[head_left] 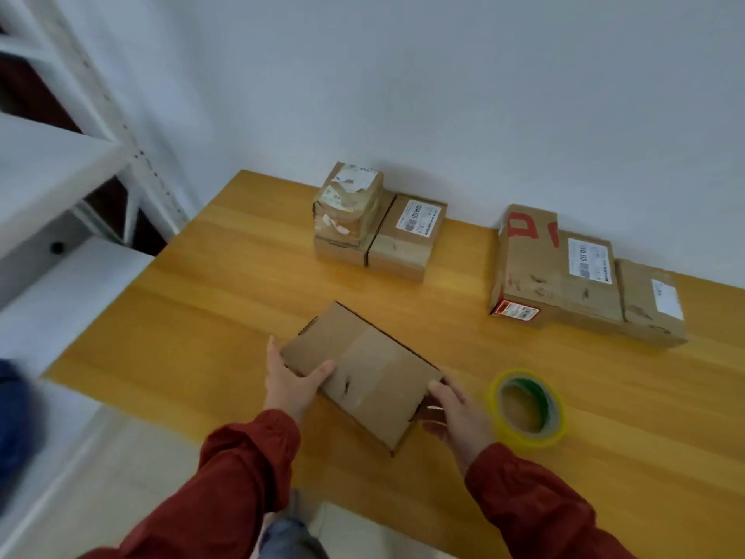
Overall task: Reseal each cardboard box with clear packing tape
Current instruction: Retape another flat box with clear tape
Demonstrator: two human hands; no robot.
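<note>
Desk [225,300]: honey-yellow wood, marked with long straight grain. Plain box [363,369]: mid-brown cardboard, crossed by a paler band, with a small dark scuff. Tape roll [524,439]: translucent yellow, lined inside with green. Sleeves, left [225,478] and right [536,506]: rust red, unpatterned. Stacked box [350,199]: brown, patched with torn white labels and glossy yellowed tape. Labelled box [407,236]: brown, fitted with a white label printed in black bars. Large box [552,272]: brown, daubed with red marks, a white barcode label and a red-and-white corner sticker. End box [649,304]: brown, white label. Wall [443,74]: pale grey-white. Shelving [60,155]: white.
</note>
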